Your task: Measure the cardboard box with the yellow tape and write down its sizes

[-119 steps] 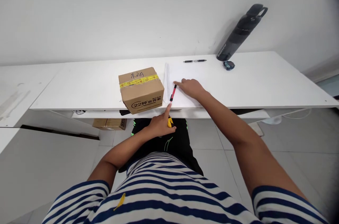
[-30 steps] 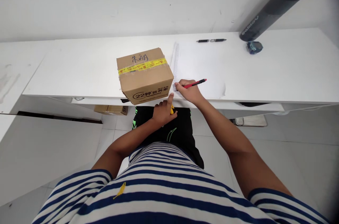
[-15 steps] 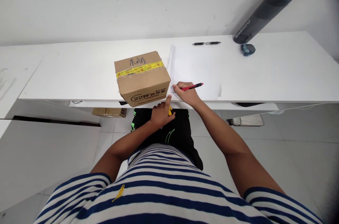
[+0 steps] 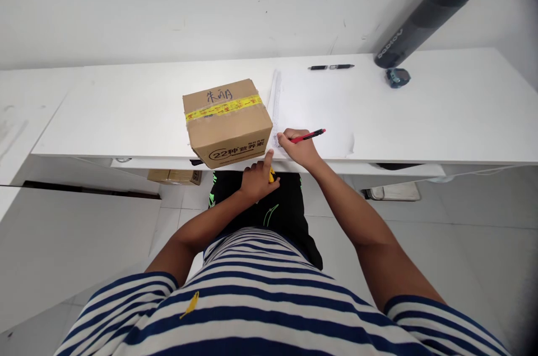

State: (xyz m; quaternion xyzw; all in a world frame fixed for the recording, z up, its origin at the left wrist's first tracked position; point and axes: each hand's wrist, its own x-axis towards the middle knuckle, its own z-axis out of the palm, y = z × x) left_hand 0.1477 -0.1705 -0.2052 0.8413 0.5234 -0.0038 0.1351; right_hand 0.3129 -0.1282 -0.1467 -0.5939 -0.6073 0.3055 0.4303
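Note:
My right hand (image 4: pixel 297 148) is closed around a red pen (image 4: pixel 309 135), its tip down on white paper sheets (image 4: pixel 319 120) near the desk's front edge. My left hand (image 4: pixel 257 178) sits just below that edge, curled on a small yellow object (image 4: pixel 272 175), with the index finger pointing up at the paper's corner. A taped cardboard box (image 4: pixel 227 119) with handwriting on top stands right beside both hands, to their left.
The white desk (image 4: pixel 126 115) runs along a white wall. At the back lie a black pen (image 4: pixel 330 67) and a small dark teal object (image 4: pixel 398 77). A tall dark bottle (image 4: pixel 437 5) leans at the far right. A smaller cardboard box (image 4: pixel 174 176) rests under the desk.
Four seconds ago my right hand lay flat beside the red pen on the paper; now it grips the pen in a writing pose. Over the last second only the view shifted slightly.

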